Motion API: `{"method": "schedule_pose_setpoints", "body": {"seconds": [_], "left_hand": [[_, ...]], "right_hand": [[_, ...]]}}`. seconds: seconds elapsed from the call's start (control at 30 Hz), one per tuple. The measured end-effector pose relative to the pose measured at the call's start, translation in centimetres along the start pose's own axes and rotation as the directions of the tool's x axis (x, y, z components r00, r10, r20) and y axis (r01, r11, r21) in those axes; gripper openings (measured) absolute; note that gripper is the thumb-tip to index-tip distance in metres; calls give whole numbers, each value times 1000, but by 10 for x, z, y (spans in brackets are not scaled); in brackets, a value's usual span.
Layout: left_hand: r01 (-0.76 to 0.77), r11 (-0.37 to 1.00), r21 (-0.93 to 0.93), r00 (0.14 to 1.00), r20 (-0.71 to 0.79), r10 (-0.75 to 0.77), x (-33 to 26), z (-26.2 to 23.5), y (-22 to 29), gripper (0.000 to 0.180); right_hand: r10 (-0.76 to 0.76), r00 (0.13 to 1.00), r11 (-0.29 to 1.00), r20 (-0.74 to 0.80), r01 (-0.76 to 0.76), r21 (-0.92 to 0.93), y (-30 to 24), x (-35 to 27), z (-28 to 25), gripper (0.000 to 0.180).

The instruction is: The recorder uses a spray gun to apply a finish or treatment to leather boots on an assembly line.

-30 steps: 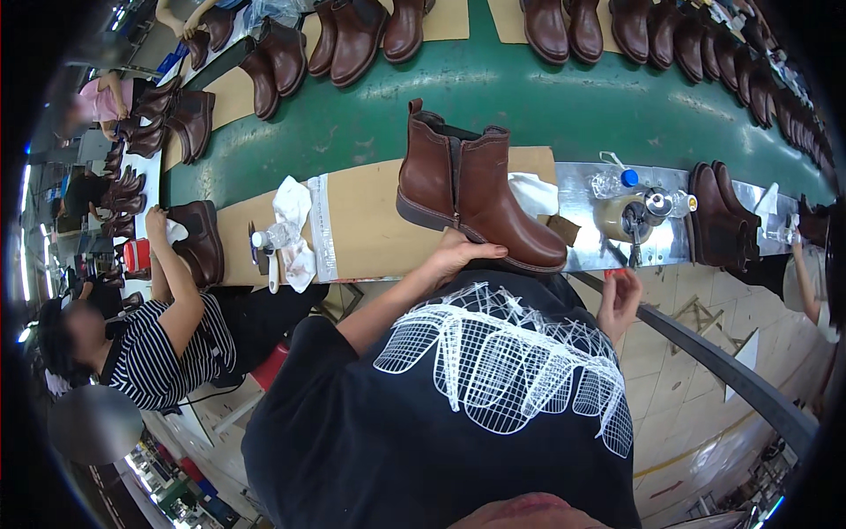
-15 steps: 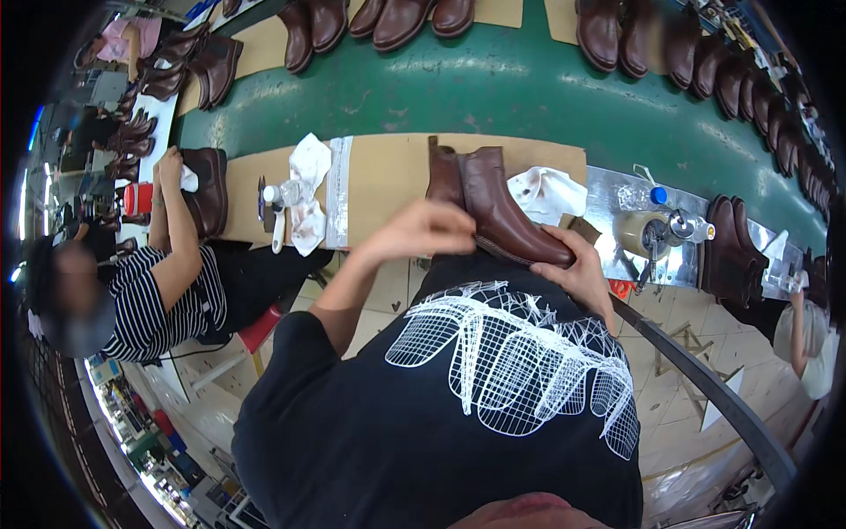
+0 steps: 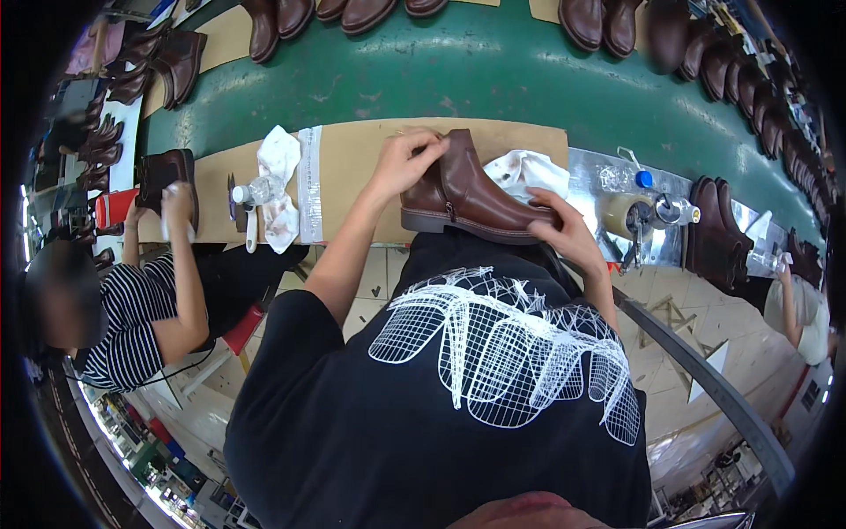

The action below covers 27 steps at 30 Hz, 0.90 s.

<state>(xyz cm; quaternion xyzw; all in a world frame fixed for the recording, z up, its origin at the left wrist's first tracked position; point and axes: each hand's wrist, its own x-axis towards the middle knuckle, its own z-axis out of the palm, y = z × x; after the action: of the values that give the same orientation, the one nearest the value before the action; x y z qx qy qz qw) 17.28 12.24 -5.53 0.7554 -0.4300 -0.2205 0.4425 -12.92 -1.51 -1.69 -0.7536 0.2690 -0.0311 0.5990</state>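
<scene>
Brown leather covers the ankle boot (image 3: 498,209), which the two hands hold upright at the near edge of the desk (image 3: 583,167), toe to the person's right. The left hand (image 3: 401,166) closes thumb and fingers on the rear of the shaft's top; the right hand (image 3: 571,234) grips the toe, thumb on the near side. The step in hand appears to be positioning the boot by its two ends; any next move calls for a firm toe hold and light pressure on the shaft. Behind the toe lies a stained white cloth (image 3: 522,170). Cardboard (image 3: 352,167) extends leftward, past a clear bottle (image 3: 261,191). Rightward stands a jar of cloudy liquid (image 3: 617,214); beyond, a green surface (image 3: 397,84) bears rows of boots (image 3: 583,22).
</scene>
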Motion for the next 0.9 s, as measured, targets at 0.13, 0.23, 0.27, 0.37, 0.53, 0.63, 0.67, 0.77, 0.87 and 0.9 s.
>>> {"method": "schedule_pose_setpoints", "body": {"seconds": [0.13, 0.23, 0.27, 0.37, 0.53, 0.63, 0.67, 0.77, 0.87, 0.9], "left_hand": [[124, 955, -271, 932, 362, -18, 2, 3, 4, 21], [315, 926, -210, 884, 421, -205, 5, 8, 2, 38], [316, 925, -211, 885, 418, -207, 7, 9, 7, 38], [454, 784, -423, 888, 287, -359, 14, 13, 18, 45], [513, 834, -203, 785, 504, -360, 22, 20, 3, 37], [403, 853, -330, 887, 370, -276, 9, 16, 19, 26], [300, 845, -443, 943, 273, -192, 2, 12, 30, 27], [394, 816, -424, 888, 405, -218, -8, 1, 44, 26], [369, 903, -219, 859, 451, -241, -7, -6, 47, 28], [376, 901, -218, 855, 456, -246, -7, -3, 47, 28]], "right_hand": [[186, 729, 983, -659, -135, 128, 83, -25, -23, 37], [-142, 786, 800, -602, -267, -537, 95, -38, -21, 38], [-143, 788, 800, -599, -264, -539, 95, -38, -15, 38], [-77, 837, 754, -542, -306, -581, 99, -34, 0, 47], [296, 835, 790, -464, -487, -372, 75, -40, -11, 36], [82, 907, 728, -412, -337, -597, 41, -55, -25, 28], [76, 886, 732, -457, -361, -578, 25, -61, -29, 25], [255, 821, 748, -510, -502, -434, -27, -62, -43, 25], [29, 824, 914, -566, -251, -318, -59, -52, -34, 29], [7, 853, 976, -522, -119, -181, -65, -43, -26, 31]]}}
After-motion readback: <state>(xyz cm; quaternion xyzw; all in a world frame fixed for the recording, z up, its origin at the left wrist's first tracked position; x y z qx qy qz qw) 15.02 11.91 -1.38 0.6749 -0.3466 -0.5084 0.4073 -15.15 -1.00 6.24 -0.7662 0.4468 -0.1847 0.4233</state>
